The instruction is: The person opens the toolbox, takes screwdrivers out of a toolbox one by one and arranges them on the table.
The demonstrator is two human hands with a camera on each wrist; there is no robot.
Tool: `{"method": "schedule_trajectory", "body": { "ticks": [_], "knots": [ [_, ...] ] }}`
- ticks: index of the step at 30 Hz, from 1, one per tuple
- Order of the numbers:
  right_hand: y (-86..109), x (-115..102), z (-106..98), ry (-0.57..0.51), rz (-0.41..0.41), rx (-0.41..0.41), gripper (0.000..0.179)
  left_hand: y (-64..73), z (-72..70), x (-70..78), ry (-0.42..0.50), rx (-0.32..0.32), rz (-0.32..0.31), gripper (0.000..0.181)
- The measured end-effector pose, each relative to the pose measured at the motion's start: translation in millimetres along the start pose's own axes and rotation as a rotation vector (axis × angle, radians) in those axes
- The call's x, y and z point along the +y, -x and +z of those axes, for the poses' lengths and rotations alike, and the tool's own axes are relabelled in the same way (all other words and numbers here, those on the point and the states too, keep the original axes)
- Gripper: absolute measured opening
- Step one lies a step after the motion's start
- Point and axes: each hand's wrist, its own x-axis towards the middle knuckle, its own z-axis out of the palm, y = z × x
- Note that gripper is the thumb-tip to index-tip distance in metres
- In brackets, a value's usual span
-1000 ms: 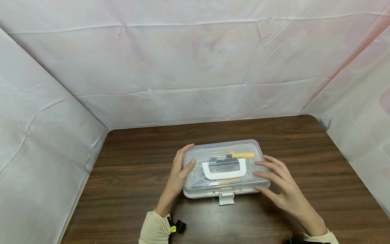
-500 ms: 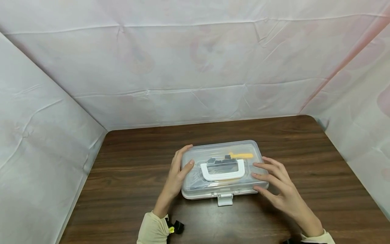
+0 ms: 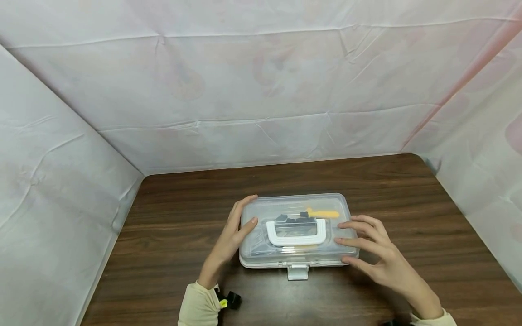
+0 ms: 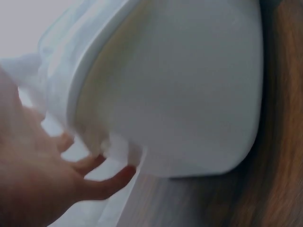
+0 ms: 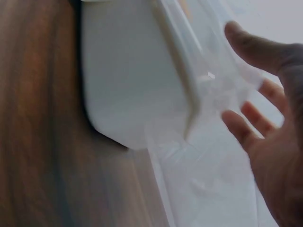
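Observation:
A storage box (image 3: 261, 256) with a clear lid and a white base lies on the dark table in the head view. Its white carrying handle (image 3: 296, 242) is folded toward the person, and the front latch (image 3: 297, 272) sticks outward. Through the lid shows a yellow-handled tool (image 3: 325, 213), perhaps a screwdriver. My left hand (image 3: 228, 240) lies along the left side, thumb over the lid's edge and fingers extended to the far corner. From the right, my right hand (image 3: 379, 253) has spread fingers over the lid's right edge; its palm stays apart from the box.
Dark wood-grain table (image 3: 179, 217) surrounds the box. Pale cloth walls (image 3: 244, 81) rise behind it and at both sides. A black strap piece (image 3: 234, 300) is on the left wrist, beside a cream sleeve (image 3: 200, 304).
The box has slid a little toward the person and slightly left, now lying straighter. Both hands have moved along with it. Its lid stays down.

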Motion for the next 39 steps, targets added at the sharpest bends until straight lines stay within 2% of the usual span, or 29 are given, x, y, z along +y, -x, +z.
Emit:
{"method": "schedule_trajectory", "body": {
  "ticks": [4,7,9,13,18,23,27,30,33,36,39],
  "knots": [
    [5.4,4.9,-15.5,-0.072,0.085,-0.129,0.036,0.2,-11.7,-3.3,0.025,-0.109,0.002,0.062],
    [5.0,6.3,-26.6,-0.103,0.162,-0.228,0.051,-0.2,-21.3,-4.9,0.05,-0.188,-0.02,0.064],
    [2.0,6.1,-32.7,-0.097,0.217,-0.291,0.064,-1.1,-27.7,-5.3,0.06,-0.24,-0.038,0.066],
    [-7.7,6.5,-41.2,-0.022,0.354,-0.416,0.075,-7.2,-42.2,-7.3,0.048,-0.35,-0.048,0.072],
    [-15.7,11.0,-49.2,0.025,0.499,-0.536,0.097,-19.9,-60.0,-15.5,-0.004,-0.506,0.003,0.086],
    [-24.9,17.4,-55.9,-0.064,0.527,-0.632,0.105,-32.3,-73.4,-18.6,-0.027,-0.622,0.042,0.097],
    [-31.4,22.3,-59.9,-0.17,0.48,-0.661,0.102,-37.9,-78.3,-18.4,-0.005,-0.664,0.039,0.098],
    [-33.3,25.6,-59.4,-0.224,0.429,-0.657,0.101,-37.2,-77.4,-20.2,0.03,-0.668,0.027,0.099],
    [-33.8,28.1,-56.5,-0.27,0.426,-0.658,0.103,-33.7,-74.5,-25.6,0.061,-0.636,0.034,0.1],
    [-34.2,29.9,-55.6,-0.27,0.454,-0.655,0.105,-32.3,-71.4,-31.5,0.066,-0.593,0.068,0.101],
    [-34.8,31.6,-55.5,-0.259,0.448,-0.638,0.105,-32.3,-68.4,-35.5,0.074,-0.56,0.092,0.102]
  ]
}}
